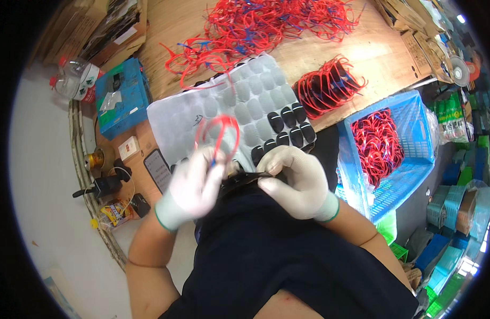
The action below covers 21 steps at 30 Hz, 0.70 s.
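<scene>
My left hand (195, 181), in a white glove, is closed on a red wire loop (225, 127) with a bit of blue near the fingers; motion blurs both. My gloved right hand (297, 181) pinches the edge of a dark, thin piece (245, 179) close to my body; its kind is hard to make out. Beyond my hands lies a white sheet (173, 122) marked with rows of grey ovals. Several black oval pieces (296, 136) sit on its right side. A bundle of red loops with black pieces (328, 86) lies right of the sheet.
A tangled heap of red and blue wire loops (271, 26) covers the table's far side. At right stands a blue crate (415, 127) holding more loops. A blue box (120, 95), a phone (158, 169), a bottle (77, 77) and cardboard (90, 29) are at left.
</scene>
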Available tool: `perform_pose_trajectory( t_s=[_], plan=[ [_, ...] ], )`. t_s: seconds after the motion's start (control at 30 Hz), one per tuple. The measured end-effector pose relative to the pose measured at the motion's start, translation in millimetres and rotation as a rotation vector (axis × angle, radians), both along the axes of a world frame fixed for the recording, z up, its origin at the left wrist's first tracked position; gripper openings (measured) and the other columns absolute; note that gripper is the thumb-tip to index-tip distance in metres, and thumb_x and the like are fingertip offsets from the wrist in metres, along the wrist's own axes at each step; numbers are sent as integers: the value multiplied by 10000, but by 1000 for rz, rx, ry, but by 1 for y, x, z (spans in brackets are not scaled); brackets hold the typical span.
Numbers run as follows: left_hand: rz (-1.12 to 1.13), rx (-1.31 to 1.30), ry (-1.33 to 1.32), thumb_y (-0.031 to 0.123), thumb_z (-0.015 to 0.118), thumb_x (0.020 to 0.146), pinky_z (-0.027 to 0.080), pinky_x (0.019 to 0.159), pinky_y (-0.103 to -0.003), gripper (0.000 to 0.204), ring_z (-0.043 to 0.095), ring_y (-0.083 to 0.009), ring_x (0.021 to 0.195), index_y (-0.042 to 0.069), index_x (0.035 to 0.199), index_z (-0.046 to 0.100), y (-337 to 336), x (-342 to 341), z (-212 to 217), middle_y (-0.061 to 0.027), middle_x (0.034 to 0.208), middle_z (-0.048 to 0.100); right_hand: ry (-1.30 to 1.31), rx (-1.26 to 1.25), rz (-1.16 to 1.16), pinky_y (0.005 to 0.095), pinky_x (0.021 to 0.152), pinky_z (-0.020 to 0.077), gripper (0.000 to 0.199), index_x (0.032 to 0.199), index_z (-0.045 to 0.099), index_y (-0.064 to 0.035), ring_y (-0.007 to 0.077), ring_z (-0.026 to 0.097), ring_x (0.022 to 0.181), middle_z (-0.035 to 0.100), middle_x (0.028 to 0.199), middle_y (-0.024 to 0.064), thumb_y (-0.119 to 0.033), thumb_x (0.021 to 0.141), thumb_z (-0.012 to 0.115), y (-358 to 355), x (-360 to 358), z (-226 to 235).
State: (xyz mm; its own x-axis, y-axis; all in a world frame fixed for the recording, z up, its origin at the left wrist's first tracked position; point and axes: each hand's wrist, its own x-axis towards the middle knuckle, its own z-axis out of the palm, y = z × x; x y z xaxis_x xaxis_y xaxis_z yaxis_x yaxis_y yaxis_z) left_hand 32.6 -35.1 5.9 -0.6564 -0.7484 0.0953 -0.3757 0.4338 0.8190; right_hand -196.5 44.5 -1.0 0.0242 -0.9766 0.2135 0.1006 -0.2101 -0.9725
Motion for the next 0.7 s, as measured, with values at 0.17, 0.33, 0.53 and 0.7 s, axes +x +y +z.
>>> perform_pose_trajectory(
  t_s=[0.17,0.33,0.53,0.7],
  plan=[
    [-49,306,49,17,491,995,581,753,-326,250,722,-212,794,-35,1235,534,32,-13,11,-129,942,712,118,23,-127,273,707,570,335,1222,584,42,135,708,815,689,991,129,43,895,652,1,17,3],
    [74,380,188,111,481,1034,571,726,-330,241,708,-218,757,-25,1221,550,43,-11,5,-113,924,710,186,-100,-158,269,689,562,298,1163,656,18,152,710,817,684,976,127,92,874,654,-5,16,4],
    [-59,197,259,141,482,1052,573,675,-297,210,706,-197,711,-51,1084,562,45,-4,-2,-116,829,703,-156,164,3,262,791,518,297,1196,576,55,148,639,888,649,1059,127,50,902,619,2,17,6],
    [-137,261,333,161,505,1037,561,663,-345,183,697,-232,692,8,1108,577,50,1,4,-84,817,688,-544,497,374,337,798,517,330,1089,607,78,192,644,873,676,968,144,-211,931,633,-8,11,1]
  ],
)
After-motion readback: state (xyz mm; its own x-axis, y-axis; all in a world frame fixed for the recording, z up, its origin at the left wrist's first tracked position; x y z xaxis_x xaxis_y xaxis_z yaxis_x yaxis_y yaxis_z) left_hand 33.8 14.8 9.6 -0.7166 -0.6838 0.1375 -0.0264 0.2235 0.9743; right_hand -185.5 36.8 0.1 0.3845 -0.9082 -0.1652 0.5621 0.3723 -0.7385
